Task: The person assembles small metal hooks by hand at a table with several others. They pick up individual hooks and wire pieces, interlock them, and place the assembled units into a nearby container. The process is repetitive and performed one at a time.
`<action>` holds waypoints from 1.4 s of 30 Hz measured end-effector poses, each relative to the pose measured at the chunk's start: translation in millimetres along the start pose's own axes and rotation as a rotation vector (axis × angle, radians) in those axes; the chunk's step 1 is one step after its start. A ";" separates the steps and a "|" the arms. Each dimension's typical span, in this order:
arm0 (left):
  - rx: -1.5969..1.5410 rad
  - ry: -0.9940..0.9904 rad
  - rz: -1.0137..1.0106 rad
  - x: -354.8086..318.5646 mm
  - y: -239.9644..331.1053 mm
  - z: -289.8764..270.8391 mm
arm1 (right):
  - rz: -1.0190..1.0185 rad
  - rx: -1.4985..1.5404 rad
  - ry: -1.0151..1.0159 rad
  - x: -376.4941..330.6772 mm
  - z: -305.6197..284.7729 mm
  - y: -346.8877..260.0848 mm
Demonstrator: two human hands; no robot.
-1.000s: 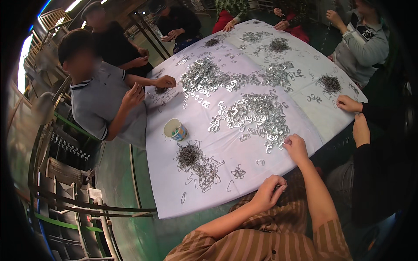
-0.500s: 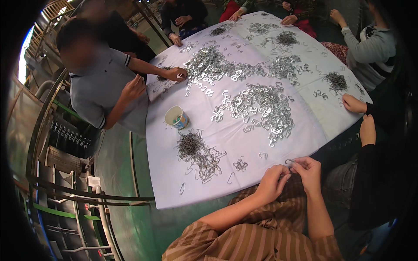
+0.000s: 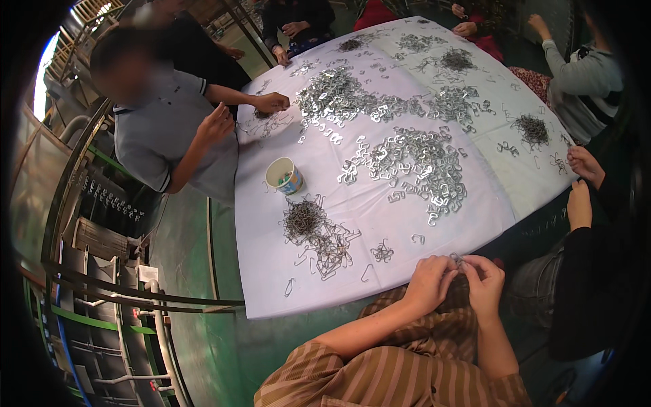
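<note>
White-clothed table, some open room near L. Silver clip pile sits back from near edge. R hand at that edge pinches small metal pc btwn fingertips; L hand alongside, fingers curled in, can't tell if gripping.

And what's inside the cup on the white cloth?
Some small bits, at least some greenish, show low inside the cup. Anything underneath them is covered, and they're too small to tell what they are.
</note>
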State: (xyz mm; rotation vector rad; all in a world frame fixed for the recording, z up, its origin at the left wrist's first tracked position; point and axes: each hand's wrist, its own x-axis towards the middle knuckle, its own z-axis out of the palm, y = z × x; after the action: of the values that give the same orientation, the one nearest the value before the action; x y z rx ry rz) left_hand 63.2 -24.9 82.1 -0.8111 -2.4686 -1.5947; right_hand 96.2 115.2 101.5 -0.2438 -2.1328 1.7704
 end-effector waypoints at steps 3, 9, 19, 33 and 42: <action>-0.009 -0.020 -0.007 -0.8 0.3 -1.0 | -0.042 -0.066 0.006 -1.8 1.0 -7.8; -0.047 -0.080 -0.005 0.1 -3.9 -7.6 | -0.137 -0.189 0.023 -5.7 -0.4 -17.1; 0.512 0.107 -0.156 9.5 -71.4 -98.2 | -0.107 -0.199 0.025 -10.9 -13.7 -2.1; 0.947 -0.107 -0.104 20.6 -123.3 -177.7 | -0.065 -0.202 -0.027 -17.1 -12.1 2.1; 0.894 -0.091 -0.140 19.7 -128.9 -173.7 | -0.075 -0.246 -0.081 -21.3 -9.4 1.4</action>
State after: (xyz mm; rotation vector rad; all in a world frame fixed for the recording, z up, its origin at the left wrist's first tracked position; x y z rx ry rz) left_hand -50.5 -208.8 61.5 -0.5580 -2.8984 -0.3334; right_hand 119.1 116.5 98.2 -0.1539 -2.3848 1.4998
